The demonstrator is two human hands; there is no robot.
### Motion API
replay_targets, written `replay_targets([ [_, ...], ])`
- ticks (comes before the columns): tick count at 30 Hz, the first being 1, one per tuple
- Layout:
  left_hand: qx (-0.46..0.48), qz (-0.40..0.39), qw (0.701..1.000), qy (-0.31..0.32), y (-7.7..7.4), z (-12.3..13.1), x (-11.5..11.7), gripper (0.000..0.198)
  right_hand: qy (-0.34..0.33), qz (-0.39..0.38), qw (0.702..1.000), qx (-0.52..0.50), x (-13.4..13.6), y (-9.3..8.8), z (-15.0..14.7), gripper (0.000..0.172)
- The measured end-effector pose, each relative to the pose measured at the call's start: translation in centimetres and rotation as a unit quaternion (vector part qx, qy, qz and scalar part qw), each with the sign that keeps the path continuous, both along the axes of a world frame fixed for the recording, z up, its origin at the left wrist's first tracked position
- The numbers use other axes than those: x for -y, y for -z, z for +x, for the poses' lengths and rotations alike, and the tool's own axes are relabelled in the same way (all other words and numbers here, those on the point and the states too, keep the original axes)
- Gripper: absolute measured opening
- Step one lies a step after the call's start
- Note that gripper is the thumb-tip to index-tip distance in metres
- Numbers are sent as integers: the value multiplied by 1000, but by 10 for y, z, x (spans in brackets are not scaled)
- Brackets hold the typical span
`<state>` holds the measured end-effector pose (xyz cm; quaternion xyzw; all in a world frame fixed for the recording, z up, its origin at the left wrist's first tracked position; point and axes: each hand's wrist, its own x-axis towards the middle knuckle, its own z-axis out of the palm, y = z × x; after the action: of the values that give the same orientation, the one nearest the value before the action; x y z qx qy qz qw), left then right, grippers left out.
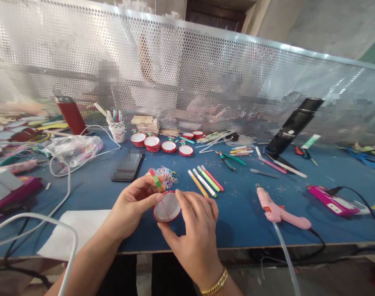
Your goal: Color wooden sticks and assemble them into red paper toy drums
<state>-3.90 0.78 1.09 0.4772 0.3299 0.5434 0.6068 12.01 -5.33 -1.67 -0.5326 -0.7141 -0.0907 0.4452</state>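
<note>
Both hands hold a small red-rimmed round lid with a white face above the near edge of the blue table. My left hand grips its left side, thumb and fingers closed on the rim, and a coloured striped stick rises from the lid near the fingertips. My right hand, with a gold bracelet on the wrist, pinches the lid's right edge. A thin band seems to cross the lid's face. A heap of small coloured rubber bands lies just behind the lid.
Finished red lids sit in a row at the back. Marker pens, a pink glue gun, a phone, a paper cup, pliers, a black bottle, cables and a perforated metal screen surround the work spot.
</note>
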Motion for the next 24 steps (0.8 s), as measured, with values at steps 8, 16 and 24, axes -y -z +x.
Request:
replay_targets([
  [8, -17, 4, 1000, 6, 0, 0, -1, 28, 11, -6, 1000, -5, 1, -1, -2, 56],
  [16, -37, -48, 998, 1, -10, 0, -2, 36, -14, -24, 999, -36, 1, 0, -2, 65],
  [24, -53, -87, 993, 52, -21, -7, -10, 33, -128, -71, 982, -120, -1, 5, 6, 79],
])
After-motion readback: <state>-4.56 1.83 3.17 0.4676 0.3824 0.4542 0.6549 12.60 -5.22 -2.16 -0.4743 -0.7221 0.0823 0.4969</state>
